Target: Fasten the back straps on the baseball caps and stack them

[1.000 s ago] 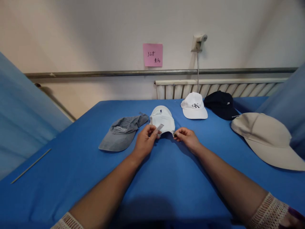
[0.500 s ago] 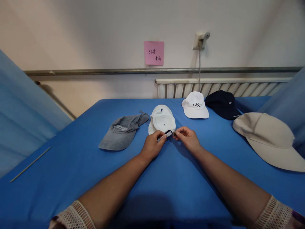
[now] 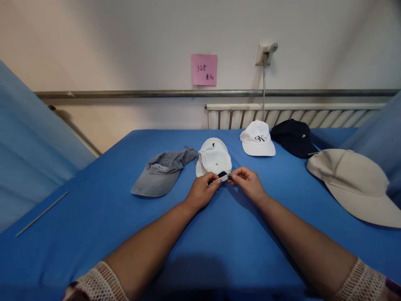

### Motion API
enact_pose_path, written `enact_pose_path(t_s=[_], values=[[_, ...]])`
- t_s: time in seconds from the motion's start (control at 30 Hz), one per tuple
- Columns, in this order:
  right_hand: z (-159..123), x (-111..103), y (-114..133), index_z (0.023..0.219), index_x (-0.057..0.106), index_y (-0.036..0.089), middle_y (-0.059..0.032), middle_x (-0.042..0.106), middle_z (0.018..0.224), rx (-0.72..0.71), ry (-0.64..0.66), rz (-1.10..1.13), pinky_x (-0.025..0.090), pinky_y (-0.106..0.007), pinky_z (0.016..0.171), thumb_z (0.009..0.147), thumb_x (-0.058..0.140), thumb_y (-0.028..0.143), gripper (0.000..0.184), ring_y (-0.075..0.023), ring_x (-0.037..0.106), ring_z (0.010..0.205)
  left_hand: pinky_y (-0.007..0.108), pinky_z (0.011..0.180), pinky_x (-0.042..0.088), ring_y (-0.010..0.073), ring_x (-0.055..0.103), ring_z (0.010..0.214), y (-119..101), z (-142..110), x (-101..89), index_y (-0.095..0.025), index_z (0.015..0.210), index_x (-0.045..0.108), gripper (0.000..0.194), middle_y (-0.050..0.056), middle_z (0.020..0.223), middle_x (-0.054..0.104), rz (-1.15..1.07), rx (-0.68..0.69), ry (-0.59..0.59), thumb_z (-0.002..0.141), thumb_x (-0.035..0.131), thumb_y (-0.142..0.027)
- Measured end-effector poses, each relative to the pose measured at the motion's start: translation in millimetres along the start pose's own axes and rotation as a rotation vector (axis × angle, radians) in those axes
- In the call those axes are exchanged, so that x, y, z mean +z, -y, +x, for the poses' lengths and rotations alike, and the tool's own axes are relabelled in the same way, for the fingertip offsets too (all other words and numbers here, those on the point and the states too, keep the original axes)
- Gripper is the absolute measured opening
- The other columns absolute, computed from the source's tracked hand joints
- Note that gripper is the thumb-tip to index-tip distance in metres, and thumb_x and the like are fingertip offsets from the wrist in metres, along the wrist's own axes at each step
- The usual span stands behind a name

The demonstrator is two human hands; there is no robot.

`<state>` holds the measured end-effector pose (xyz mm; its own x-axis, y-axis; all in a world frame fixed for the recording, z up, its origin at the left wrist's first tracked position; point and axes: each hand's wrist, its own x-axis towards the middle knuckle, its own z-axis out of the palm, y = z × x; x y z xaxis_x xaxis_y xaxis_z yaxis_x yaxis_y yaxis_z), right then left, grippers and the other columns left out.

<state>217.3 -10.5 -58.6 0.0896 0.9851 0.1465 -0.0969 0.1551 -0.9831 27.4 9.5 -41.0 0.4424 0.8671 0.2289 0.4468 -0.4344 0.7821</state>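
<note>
A white baseball cap point(image 3: 216, 159) with a small dark emblem lies on the blue cloth, its back toward me. My left hand point(image 3: 203, 189) pinches the white back strap point(image 3: 222, 178) between thumb and fingers. On the other side, my right hand point(image 3: 248, 182) is closed on the small metal buckle point(image 3: 230, 177) of the same cap. The strap's end meets or nearly meets the buckle; whether it is threaded through, I cannot tell. Left of this cap, a grey cap point(image 3: 161, 172) lies with its brim toward the lower left.
Rightward stand a white cap with black letters point(image 3: 258, 139), a black cap point(image 3: 293, 137) and a large beige cap point(image 3: 355, 182). A thin stick point(image 3: 42, 213) lies on the blue cloth point(image 3: 103, 209) at left. Behind are a radiator point(image 3: 294, 115) and a metal rail point(image 3: 150, 93).
The strap in my left hand has turned slightly and its end now sits closer to the buckle. My right hand stays at the buckle. The view has shifted a little.
</note>
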Motion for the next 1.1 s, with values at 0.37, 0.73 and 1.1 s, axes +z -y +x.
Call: enact_pose_path(t_s=[0.37, 0.73, 1.1], values=[[-0.3, -2.7, -0.6, 0.073, 0.059, 0.020, -0.0022, 0.070, 0.070, 0.088, 0.011, 0.068, 0.054, -0.030, 0.063, 0.066, 0.077, 0.053, 0.038, -0.0184, 0.069, 0.068, 0.025, 0.073, 0.046, 0.0144, 0.062, 0.077, -4.4, -1.4, -0.9, -0.017, 0.084, 0.064, 0.020, 0.000, 0.082, 0.069, -0.069, 0.003, 0.069, 0.090, 0.052, -0.033], [-0.9, -1.7, -0.6, 0.073, 0.060, 0.021, -0.0021, 0.070, 0.069, 0.061, 0.014, 0.049, 0.053, -0.029, 0.063, 0.068, 0.076, 0.051, 0.035, -0.0167, 0.067, 0.066, 0.025, 0.070, 0.046, 0.0141, 0.061, 0.071, -4.2, 0.8, -0.7, -0.017, 0.083, 0.065, 0.020, 0.000, 0.077, 0.069, -0.061, -0.032, 0.115, 0.088, 0.052, -0.031], [0.1, -1.6, -1.3, 0.074, 0.060, 0.021, -0.0010, 0.068, 0.067, 0.039, 0.035, 0.006, 0.052, -0.029, 0.061, 0.069, 0.073, 0.053, 0.035, -0.0168, 0.066, 0.065, 0.025, 0.069, 0.046, 0.0156, 0.063, 0.073, -2.7, 0.1, 0.1, -0.019, 0.092, 0.069, 0.024, 0.000, 0.078, 0.069, -0.021, -0.024, 0.110, 0.089, 0.050, -0.033]])
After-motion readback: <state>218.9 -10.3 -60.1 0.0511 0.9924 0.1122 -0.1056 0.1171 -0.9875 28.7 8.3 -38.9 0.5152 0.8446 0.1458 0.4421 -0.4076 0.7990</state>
